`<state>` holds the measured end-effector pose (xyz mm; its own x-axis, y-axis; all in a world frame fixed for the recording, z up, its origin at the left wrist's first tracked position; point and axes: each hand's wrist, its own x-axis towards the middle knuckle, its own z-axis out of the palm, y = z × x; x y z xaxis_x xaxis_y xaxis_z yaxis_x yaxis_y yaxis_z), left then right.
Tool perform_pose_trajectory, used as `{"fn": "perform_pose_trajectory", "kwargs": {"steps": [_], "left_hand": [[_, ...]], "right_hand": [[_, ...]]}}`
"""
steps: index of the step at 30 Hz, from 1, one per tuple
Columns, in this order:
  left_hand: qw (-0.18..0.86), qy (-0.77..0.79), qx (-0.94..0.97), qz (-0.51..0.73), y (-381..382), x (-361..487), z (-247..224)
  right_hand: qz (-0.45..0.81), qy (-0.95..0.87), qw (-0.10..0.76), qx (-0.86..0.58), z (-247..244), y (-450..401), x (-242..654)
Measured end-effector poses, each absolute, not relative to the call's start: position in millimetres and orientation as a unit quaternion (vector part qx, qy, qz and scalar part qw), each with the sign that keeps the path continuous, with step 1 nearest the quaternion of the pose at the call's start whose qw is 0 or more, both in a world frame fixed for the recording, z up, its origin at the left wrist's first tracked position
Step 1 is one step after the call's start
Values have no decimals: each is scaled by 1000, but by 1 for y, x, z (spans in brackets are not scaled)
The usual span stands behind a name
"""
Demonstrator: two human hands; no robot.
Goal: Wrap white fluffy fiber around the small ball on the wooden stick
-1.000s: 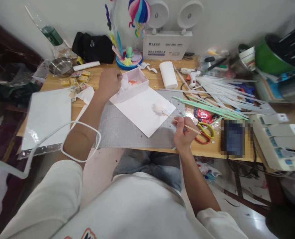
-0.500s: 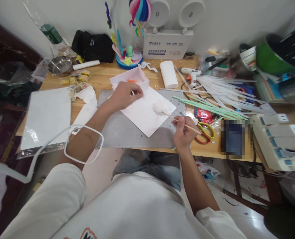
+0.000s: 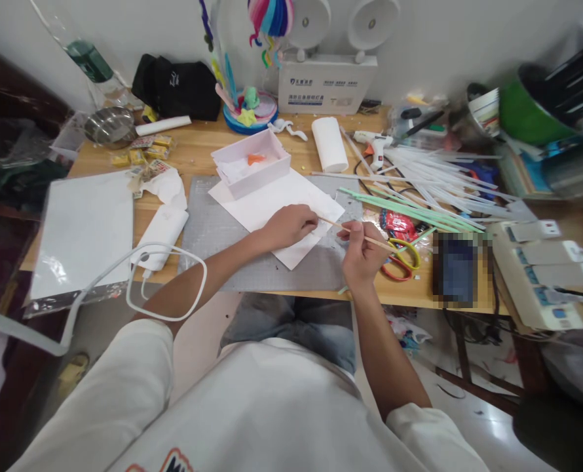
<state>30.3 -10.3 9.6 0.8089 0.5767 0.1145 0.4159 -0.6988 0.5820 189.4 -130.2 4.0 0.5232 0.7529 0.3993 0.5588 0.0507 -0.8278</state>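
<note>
My right hand (image 3: 363, 255) is closed around a thin wooden stick (image 3: 333, 223), which slants up and left over a sheet of white paper (image 3: 245, 208). At the stick's far end, my left hand (image 3: 291, 227) has its fingers curled together in a pinch. What those fingers hold, if anything, is hidden. A pale fluffy tuft (image 3: 317, 202) shows faintly behind them against the paper. The paper lies on a grey cutting mat (image 3: 242, 272). On its upper left part stands an open pale box (image 3: 259, 182) with a small orange piece (image 3: 256, 158) inside.
Scissors (image 3: 409, 254) lie right of my right hand. Beyond are green strips (image 3: 414, 208), many white strips (image 3: 433, 167) and a glue gun (image 3: 377, 145). A white roll (image 3: 329, 145) stands behind the paper. A white cable holder (image 3: 204, 282) arches over my left forearm. A power strip (image 3: 532, 275) sits far right.
My left hand has moved from the box down and right to the stick's far end, now covering most of the fluffy tuft. My right hand keeps holding the stick nearly in place.
</note>
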Motion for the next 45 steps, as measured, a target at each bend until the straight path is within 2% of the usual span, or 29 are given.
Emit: {"fn": "perform_pose_trajectory", "kwargs": {"steps": [5, 12, 45], "left_hand": [[227, 344, 904, 119, -10, 38, 12], [219, 365, 899, 99, -12, 40, 14], [237, 380, 887, 113, -12, 41, 10]], "right_hand": [[73, -481, 540, -687, 5, -134, 192], [-37, -565, 531, -631, 16, -149, 188], [-87, -586, 467, -657, 11, -129, 184]]}}
